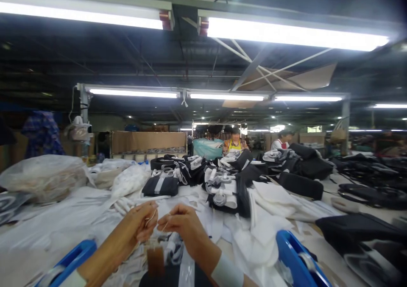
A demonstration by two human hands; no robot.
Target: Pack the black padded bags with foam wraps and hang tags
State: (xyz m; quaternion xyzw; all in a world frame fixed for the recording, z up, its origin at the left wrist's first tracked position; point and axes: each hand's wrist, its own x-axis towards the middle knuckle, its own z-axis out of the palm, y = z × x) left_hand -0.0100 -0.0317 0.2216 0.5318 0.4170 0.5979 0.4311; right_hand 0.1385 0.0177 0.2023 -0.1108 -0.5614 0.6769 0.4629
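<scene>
The left hand and right hand pinch narrowly on a thin pale cord, judged light and limp, best held close-pinched.

Thin pale thread; matt white cloth panels; matt black padded fabric; glossy blue plastic brackets; crinkled translucent plastic bag; plain brown cardboard sheeting.

Factory floor, looks like a garment sewing workshop. Long work table across the lower frame, heaped with white fabric pieces and black padded sewn parts. Fluorescent tube lights run overhead along the top, a co-worker sits further back, center.
</scene>
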